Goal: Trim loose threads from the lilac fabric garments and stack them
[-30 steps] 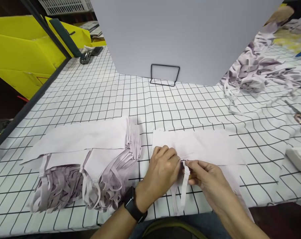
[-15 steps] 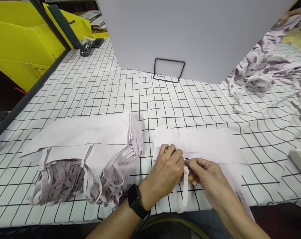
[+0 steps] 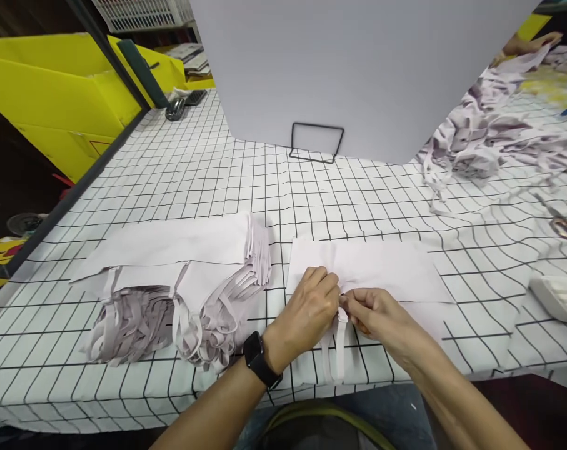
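A pale pink strappy garment [image 3: 377,265] lies folded flat on the table in front of me. My left hand [image 3: 314,303] rests at its lower edge, fingers curled in and closed on the fabric. Close beside it, my right hand [image 3: 374,312] pinches at the spot where a thin strap [image 3: 340,347] joins the garment. The strap hangs down in a loop between the hands. A small dark bit shows at the right fingertips, too small to name. To the left sits a stack of similar folded garments [image 3: 184,244], their straps bunched below.
A large grey panel [image 3: 358,75] stands at the back, with a black wire frame [image 3: 316,142] at its foot. Scissors [image 3: 564,225] and a white object [image 3: 557,297] lie at right. Beyond them is a pile of pink fabric [image 3: 489,137], near another person's hand [image 3: 541,44].
My view has shifted slightly. The hands stay together at the strap joint, and the right hand's fingers have drawn in closer to the left hand.
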A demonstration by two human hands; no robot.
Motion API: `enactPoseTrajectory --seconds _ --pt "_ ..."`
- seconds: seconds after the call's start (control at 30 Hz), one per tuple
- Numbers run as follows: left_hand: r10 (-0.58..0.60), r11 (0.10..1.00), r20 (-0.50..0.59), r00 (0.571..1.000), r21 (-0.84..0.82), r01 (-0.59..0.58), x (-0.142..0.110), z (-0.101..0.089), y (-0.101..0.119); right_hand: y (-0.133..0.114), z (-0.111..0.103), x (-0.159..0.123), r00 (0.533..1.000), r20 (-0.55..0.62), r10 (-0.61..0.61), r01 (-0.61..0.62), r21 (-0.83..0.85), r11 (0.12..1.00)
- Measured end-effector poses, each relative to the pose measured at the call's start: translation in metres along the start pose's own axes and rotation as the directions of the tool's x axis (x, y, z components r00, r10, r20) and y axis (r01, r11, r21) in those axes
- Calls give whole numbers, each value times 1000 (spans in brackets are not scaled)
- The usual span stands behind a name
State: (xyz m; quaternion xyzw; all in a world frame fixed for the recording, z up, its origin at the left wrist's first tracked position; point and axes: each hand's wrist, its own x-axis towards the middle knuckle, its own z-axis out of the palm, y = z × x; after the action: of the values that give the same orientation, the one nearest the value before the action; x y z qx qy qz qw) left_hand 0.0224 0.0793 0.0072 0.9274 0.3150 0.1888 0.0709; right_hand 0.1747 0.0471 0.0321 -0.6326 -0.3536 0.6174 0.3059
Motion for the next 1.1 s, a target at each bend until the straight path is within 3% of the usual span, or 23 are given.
enactPoseTrajectory --seconds 0.13,0.2,0.23,0.27,0.33,0.37,0.4,0.47,0.53,0.63,0.73,0.9,0.97,1.1 --pt "-55 998 43 998 -15 56 -6 -12 3 6 -10 -15 998 -15 -62 60 -116 991" --pt "-119 992 71 990 -30 122 -11 -25 5 9 -28 -21 966 -172 -193 136 -296 945" --pt "-152 987 79 985 -33 155 -14 -31 5 10 -40 -22 909 -285 -304 167 -418 893" --pt "-174 984 80 981 -30 177 -18 -34 5 12 -53 -20 821 -375 -430 175 -552 815" --pt "-194 981 68 979 12 194 -25 -35 4 19 -80 -13 661 -396 -637 113 -787 607" --pt "-204 978 61 977 51 201 -28 -32 3 23 -94 -8 640 -352 -683 66 -860 505" --pt "-220 972 58 974 97 214 -32 -27 3 29 -106 -4 664 -309 -681 21 -903 430" --pt "-269 950 52 962 177 256 -39 -15 2 40 -127 3 698 -336 -633 -85 -916 393" --pt "-301 935 31 953 204 289 -43 -6 1 45 -141 6 661 -406 -631 -128 -890 438" --pt "-319 930 -30 947 184 319 -36 -7 0 37 -150 11 621 -463 -632 -21 -816 577" --pt "-427 894 -18 904 139 425 -7 -18 -10 13 -151 29 651 -494 -576 49 -730 681" --pt "-641 766 111 759 144 626 46 -33 -35 -17 -148 61 723 -446 -527 128 -664 737" --pt "-667 745 120 736 127 655 54 -35 -44 -18 -149 60 748 -416 -517 179 -623 761" --pt "-686 723 149 713 23 691 54 -34 -55 -9 -149 42 741 -420 -524 264 -535 803"
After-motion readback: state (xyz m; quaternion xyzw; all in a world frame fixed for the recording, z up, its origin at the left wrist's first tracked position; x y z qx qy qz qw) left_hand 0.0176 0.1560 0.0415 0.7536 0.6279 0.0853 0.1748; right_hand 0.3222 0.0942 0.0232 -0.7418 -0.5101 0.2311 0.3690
